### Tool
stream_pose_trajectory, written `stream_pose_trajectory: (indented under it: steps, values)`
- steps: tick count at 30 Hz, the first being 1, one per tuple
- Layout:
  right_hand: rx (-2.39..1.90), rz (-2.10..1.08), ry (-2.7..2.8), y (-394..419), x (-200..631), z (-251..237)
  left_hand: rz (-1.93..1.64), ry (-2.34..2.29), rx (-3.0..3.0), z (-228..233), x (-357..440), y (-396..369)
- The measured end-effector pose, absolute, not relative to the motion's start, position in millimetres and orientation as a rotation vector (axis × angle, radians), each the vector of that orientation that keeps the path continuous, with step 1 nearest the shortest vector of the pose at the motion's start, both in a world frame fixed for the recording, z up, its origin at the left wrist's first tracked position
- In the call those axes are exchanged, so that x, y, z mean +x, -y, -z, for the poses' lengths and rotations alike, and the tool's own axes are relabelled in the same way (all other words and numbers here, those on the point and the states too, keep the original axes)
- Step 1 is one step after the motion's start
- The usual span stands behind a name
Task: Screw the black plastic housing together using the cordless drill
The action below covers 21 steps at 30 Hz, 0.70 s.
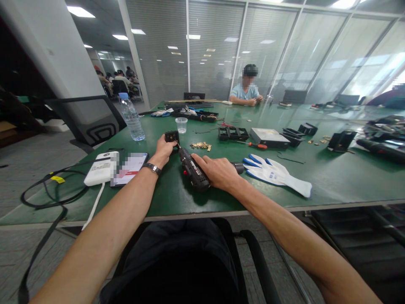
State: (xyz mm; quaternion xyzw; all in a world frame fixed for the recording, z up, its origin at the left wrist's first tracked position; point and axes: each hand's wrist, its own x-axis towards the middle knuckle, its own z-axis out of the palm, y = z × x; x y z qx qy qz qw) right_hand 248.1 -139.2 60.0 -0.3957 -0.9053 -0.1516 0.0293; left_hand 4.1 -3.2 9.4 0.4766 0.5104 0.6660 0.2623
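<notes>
My right hand [218, 171] is wrapped round a black cordless screwdriver [193, 172] with a red button, laid on its side over the table. Its bit points away from me and reaches the small black plastic part [172, 137]. That part is gripped by my left hand [165, 148], fingers closed on its near side; whether the bit sits in a screw is too small to tell. Just right of the part lies a pile of small brass-coloured pieces [201, 146]. A white and blue work glove [276, 172] lies right of my right hand.
A water bottle [132, 118], clear plastic cup [181, 125], white power bank [101, 169] and phone [130, 169] stand or lie on the left. Farther right are black frames [233, 133], a grey box [268, 137] and an orange-handled screwdriver [257, 146]. Another person [246, 89] sits across the table.
</notes>
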Motion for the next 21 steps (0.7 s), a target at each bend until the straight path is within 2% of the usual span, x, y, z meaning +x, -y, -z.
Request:
stream_pose_trajectory:
  steps: [21]
  values:
    - [-1.188, 0.489, 2.776, 138.2, 248.9, -58.8, -1.819, -1.383, 1.256, -8.6, 4.3, 2.2]
